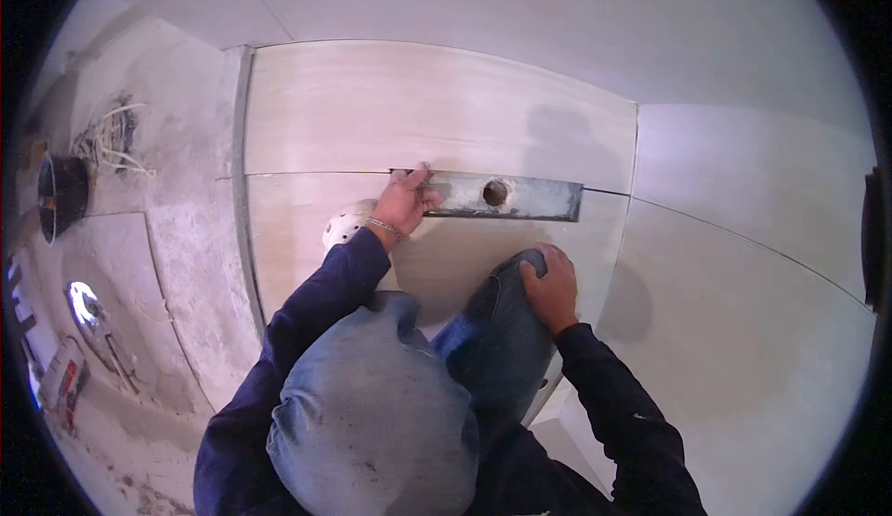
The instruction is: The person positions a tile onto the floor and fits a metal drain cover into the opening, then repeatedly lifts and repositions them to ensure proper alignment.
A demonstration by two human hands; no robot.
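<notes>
My left hand (407,202) rests at the left end of a long rectangular recess (539,196) in the tiled floor, its fingers apart and touching the edge there. A round hole (495,193) shows near the middle of the recess. No object is visible in that hand, and a chain bracelet circles its wrist. My right hand (553,286) lies over my bent right knee (506,293), its fingers spread on the denim. Beside my left wrist, a light-coloured shoe with holes (346,226) stands on the floor tile (307,209).
A black bucket (63,198) stands at the far left, near loose cables (116,149) on rough concrete. Below it lie a shiny round object (85,304) and a bag with red print (67,378). Tiled walls (743,330) enclose the right and top.
</notes>
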